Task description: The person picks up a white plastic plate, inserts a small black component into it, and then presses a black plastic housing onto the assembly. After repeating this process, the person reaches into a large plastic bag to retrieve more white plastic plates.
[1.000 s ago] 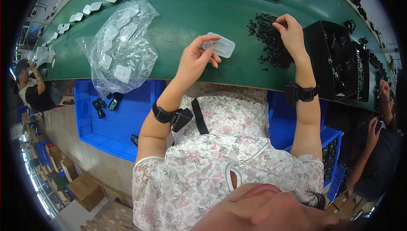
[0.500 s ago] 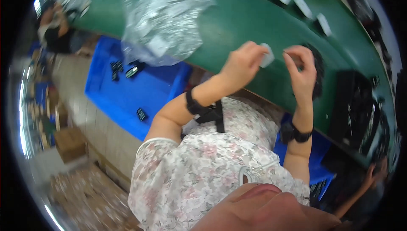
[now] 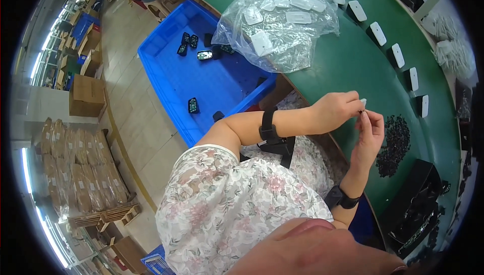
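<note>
My left hand (image 3: 337, 112) is closed in a pinch on a small white plastic cover (image 3: 363, 102), mostly hidden behind its fingers. Meeting it fingertip to fingertip, my right hand (image 3: 369, 135) pinches a tiny black part (image 3: 361, 112) against the cover's near edge. Both hands are held over the green table (image 3: 348, 68). Close beyond the right hand lies a heap of small black parts (image 3: 394, 146). A clear plastic bag (image 3: 297, 40) with several white covers in it rests to the left of the hands, overhanging the table edge.
Black cases with white tops (image 3: 377, 33) stand in a curved row along the table's far side. Below the bag, a blue bin (image 3: 171, 98) holds several black cases with circuit boards. A black box (image 3: 411, 207) sits at the right. Wrapped bundles (image 3: 83, 179) are stacked on a pallet.
My hands were apart and have come together at the white cover. The right hand now pinches a tiny black part. The whole view has turned, shifting the bag and bin rightward in the picture.
</note>
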